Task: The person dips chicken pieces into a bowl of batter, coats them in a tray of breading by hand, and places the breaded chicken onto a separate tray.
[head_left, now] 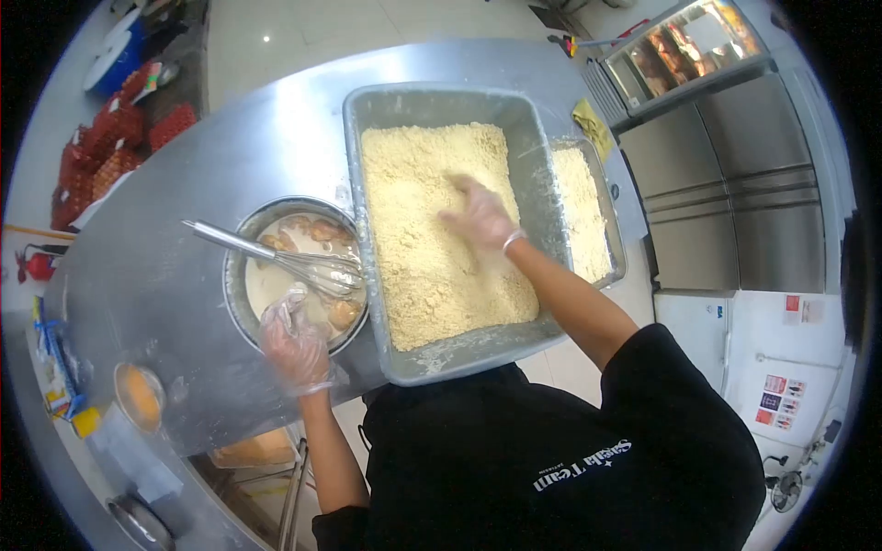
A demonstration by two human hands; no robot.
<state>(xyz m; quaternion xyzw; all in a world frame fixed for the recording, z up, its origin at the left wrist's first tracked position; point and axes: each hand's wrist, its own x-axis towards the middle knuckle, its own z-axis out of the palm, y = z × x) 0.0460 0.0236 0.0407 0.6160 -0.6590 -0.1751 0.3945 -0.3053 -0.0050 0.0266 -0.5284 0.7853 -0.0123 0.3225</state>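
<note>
Grey plastic tub, deep and rectangular, at the middle of the frame; long axis running from top to bottom with a slight lean; inside, a broad bed of pale yellow, crumbly powder; right hand, in a thin clear glove, over the upper middle of that bed; fingers spread and apparently open, nothing seen in the grip; too blurred to tell whether touching the powder or just above.

Shiny round metal bowl at centre left, against or just beside the tub's left wall, contact not certain; inside, off-white runny batter with lumpy tan pieces partly sunk; left hand, also clear-gloved, over the bowl's lower rim; fingers bunched and pointing up toward the batter, cannot tell whether closed on anything; lowest tan piece just to the right of those fingers; left hand nearer to the batter, right hand within the tub's walls, with the raised left wall between the two.

Silver wire whisk slantwise across the bowl above the left hand; handle out past the left rim, loops toward the tub; right forearm across the tub's right wall; beyond, shallow metal tray of similar powder; black shirt close to the tub's lower edge; widest stretch of grey metal tabletop to the left of the bowl.
</note>
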